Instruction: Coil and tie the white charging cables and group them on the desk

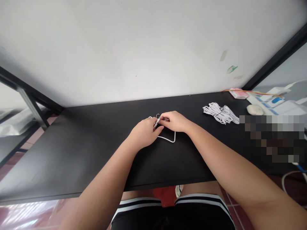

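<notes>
The white cord point(175, 136) is near the middle of the black worktop point(72, 143), and both hands are on it. The left hand point(145, 132) has its grip closed on the cord, with the thumb and fingers holding a thin bunch of it. The right hand point(176, 122) has its grip closed too, and its fingertips pinch the cord right next to the left thumb. The fingers hide most of that part. One bit of the cord makes a bent loop on the side toward the front edge, and small curls poke out on the side toward the back edge.

To the right of the hands, well apart from them, a bundle of white cords point(213, 110) lies on the worktop with a dark tie around it. Past the bundle, near the back right corner, are a round white thing point(255, 110), a pink and white block point(239, 93) and a long white power strip point(261, 103).
</notes>
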A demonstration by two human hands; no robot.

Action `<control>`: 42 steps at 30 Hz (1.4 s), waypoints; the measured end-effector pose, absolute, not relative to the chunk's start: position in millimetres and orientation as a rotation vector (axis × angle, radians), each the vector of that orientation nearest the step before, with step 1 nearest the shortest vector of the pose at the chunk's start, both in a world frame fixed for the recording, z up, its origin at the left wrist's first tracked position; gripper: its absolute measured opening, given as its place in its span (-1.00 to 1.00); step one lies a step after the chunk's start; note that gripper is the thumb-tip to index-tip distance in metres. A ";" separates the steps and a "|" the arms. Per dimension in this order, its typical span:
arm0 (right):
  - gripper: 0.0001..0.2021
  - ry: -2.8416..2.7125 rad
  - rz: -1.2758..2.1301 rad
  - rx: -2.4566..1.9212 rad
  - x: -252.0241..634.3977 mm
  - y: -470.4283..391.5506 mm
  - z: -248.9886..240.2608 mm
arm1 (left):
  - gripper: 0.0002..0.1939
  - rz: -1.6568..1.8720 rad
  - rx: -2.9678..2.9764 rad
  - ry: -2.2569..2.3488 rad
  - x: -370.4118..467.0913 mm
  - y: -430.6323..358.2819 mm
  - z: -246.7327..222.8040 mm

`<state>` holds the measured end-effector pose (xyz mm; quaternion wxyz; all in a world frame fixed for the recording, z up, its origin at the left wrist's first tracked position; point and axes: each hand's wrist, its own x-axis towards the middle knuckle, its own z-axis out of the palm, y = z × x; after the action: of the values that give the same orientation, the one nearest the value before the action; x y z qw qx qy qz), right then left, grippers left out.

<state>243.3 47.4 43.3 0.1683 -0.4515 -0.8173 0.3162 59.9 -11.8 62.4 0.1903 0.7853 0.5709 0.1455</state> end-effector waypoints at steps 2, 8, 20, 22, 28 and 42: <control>-0.73 -2.333 0.903 -1.284 242.8 47.1 44.1 | -0.73 0.381 2.245 1.600 59.7 -13.8 63.4; -0.74 -2.358 0.910 -1.281 241.5 45.2 46.0 | -0.69 0.266 2.335 1.596 59.8 -21.1 70.0; -0.76 -2.416 0.893 -1.272 240.7 44.1 46.7 | -0.62 0.145 2.373 1.598 60.0 -25.2 76.4; -0.76 -2.418 0.901 -1.279 240.0 43.8 47.6 | -0.61 0.144 2.386 1.595 59.9 -25.9 76.8; -0.76 -2.419 0.915 -1.293 239.3 43.3 47.4 | -0.59 0.117 2.396 1.601 59.9 -28.9 78.4; -0.83 -2.502 0.882 -1.262 232.5 38.4 45.5 | -0.64 0.325 2.169 1.440 64.8 -45.7 88.5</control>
<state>232.5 38.4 45.5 0.1018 -0.4274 -0.8472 0.2986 64.8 -45.7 88.5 0.2561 0.7991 0.5306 0.1196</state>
